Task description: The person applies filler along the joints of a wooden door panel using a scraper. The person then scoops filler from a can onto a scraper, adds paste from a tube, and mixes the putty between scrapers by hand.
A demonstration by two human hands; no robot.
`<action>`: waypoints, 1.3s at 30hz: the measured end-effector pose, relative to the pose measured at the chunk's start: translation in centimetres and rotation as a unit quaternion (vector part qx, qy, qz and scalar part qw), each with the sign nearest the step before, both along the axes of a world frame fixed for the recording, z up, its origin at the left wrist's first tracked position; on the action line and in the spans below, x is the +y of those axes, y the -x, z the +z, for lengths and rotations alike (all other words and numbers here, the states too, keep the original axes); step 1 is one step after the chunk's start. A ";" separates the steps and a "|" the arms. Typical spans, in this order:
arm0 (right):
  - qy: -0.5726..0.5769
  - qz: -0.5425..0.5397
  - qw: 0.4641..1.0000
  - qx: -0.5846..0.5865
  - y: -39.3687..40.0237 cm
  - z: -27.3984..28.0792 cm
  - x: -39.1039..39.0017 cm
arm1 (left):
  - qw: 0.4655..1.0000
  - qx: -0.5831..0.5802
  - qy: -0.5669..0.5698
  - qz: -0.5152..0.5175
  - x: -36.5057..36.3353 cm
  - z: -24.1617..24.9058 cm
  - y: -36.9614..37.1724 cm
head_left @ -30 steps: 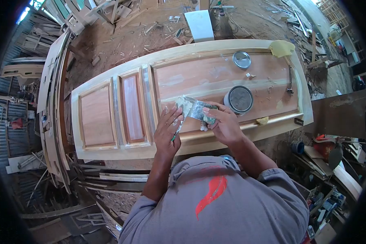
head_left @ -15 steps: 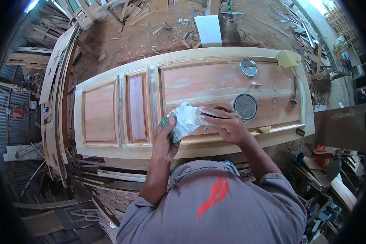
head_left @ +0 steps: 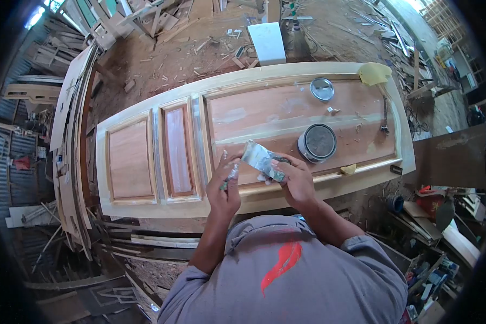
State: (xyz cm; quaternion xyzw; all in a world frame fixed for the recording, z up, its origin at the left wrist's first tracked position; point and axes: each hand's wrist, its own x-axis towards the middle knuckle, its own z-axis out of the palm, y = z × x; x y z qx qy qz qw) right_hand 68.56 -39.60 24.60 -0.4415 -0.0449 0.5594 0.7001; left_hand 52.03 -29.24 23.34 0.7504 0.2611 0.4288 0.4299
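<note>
My right hand (head_left: 298, 183) grips a flat silvery scraper (head_left: 262, 159) smeared with pale paste, its broad end pointing up and left. Dark and greenish patches show near my thumb. My left hand (head_left: 224, 189) is closed around a small green piece (head_left: 224, 184) with white paste on it, mostly hidden by the fingers. White smears coat the left fingertips, which are close to the scraper's far end. Both hands are above a wooden panelled door (head_left: 237, 102) lying flat. Just beyond my right hand, an open round can (head_left: 317, 143) of grey material stands on the door.
A round metal lid (head_left: 322, 89), a yellow sheet (head_left: 375, 74), a slim dark tool (head_left: 384, 116) and a yellowish scrap (head_left: 348, 169) lie on the door. Boards (head_left: 73, 135) lean at the left. A white panel (head_left: 267, 43) stands beyond, amid wood offcuts on the ground.
My hands have drawn apart slightly. The paste-covered green sheet that faced up in my left hand no longer shows broadly; the silvery scraper is now in plain view in my right hand.
</note>
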 end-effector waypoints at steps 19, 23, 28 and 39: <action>-0.198 0.105 0.590 -0.776 -5.9 1.8 0.9 | 0.761 -0.224 0.607 -0.049 1.0 2.4 0.7; -0.177 0.082 0.596 -0.779 -7.2 -0.5 0.2 | 0.748 -0.255 0.612 -0.037 1.5 1.5 1.7; 0.012 0.055 0.918 -0.392 -2.7 -0.6 -1.8 | 0.926 -0.168 0.336 0.034 1.0 1.0 0.9; -0.065 0.014 0.998 -0.002 -1.2 0.4 -0.6 | 0.980 0.067 -0.188 -0.005 1.0 -0.7 -0.5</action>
